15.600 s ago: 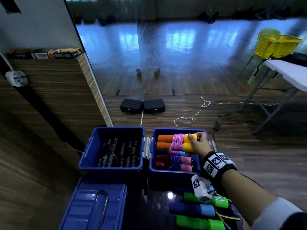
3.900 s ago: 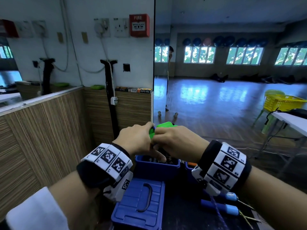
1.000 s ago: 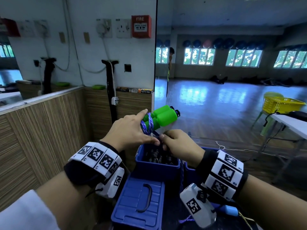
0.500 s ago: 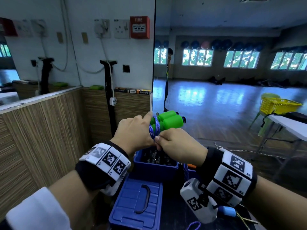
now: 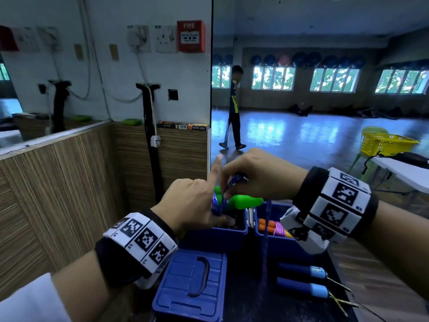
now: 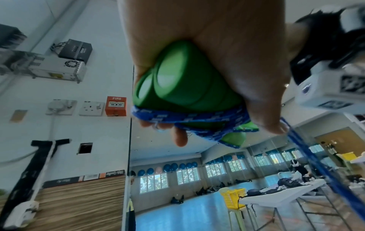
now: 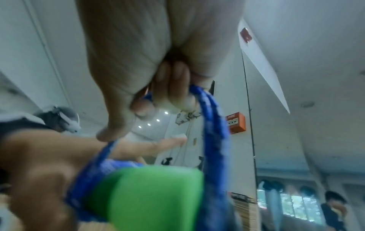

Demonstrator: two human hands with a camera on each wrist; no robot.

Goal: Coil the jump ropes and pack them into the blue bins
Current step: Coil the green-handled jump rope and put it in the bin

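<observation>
Above the blue bins point(image 5: 218, 235), the left hand point(image 5: 195, 203) grips paired green handles point(image 5: 243, 202), forefinger pointing to 12 o'clock; the right hand point(image 5: 257, 175) pinches blue rope point(image 5: 234, 180). Each turn should probably stay taut, laid beside the last.

We wear black wristbands point(image 5: 120, 261) ringed with white blocks printed with black square codes, white camera units point(image 5: 304, 231) beneath, and white sleeves point(image 5: 30, 300).
</observation>
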